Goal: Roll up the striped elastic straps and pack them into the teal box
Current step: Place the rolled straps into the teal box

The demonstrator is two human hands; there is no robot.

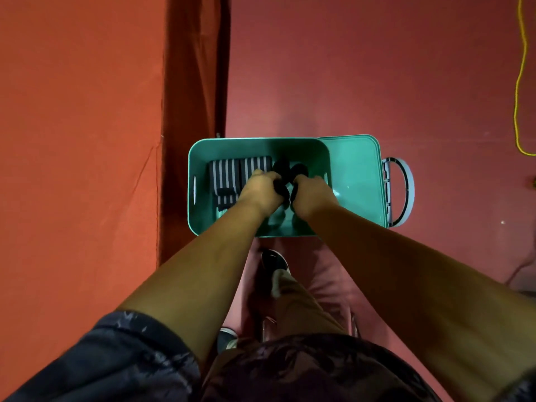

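Two hands are down inside the teal box point(197, 216), which sits on the red floor point(377, 68) with its left edge close to an orange hanging cloth point(81, 140). The left hand point(261, 188) and the right hand point(311, 192) meet near the middle of the box, knuckles up. Both have their fingers curled tight round a dark strap piece point(280, 189) held between them. Whether that is one piece or two cannot be told, as the fingers cover most of it. Beyond the fingertips, towards the box's far wall, lie two more dark rounded shapes point(290, 168); rolls or shadows, it is too dim to say. The striped straps point(224, 175) already packed fill the left part of the box, side by side, black with pale stripes running front to back, the left hand touching or just over their right edge. The teal lid point(356, 175) lies against the box's right edge, its pale handle point(406, 192) pointing away to the right. A yellow cord point(520, 82) hangs near the floor's far right edge. Below the box's near edge, a dark shoe point(274, 259) and a tan trouser leg point(298, 300) show between the forearms, with a dark patterned sleeve point(116, 358) at the lower left.
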